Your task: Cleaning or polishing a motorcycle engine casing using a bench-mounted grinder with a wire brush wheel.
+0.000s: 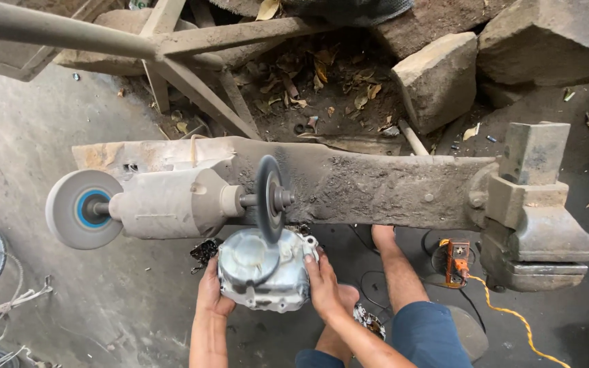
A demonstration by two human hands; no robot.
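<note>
Dusty workshop floor, two grinder wheels (269,197), left hand (210,294) and right hand (324,285) each in a clasping grip on one engine cover (265,268).

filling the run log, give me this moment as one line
left hand: holds metal engine cover | right hand: holds cover | cover top against wire wheel | bench grinder on dusty beam

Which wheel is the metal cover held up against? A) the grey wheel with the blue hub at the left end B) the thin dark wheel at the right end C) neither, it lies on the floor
B: both hands, left hand and right hand, grip the metal cover with its top edge at the thin dark wheel; the grey wheel at the other end of the motor is apart from it.
</note>
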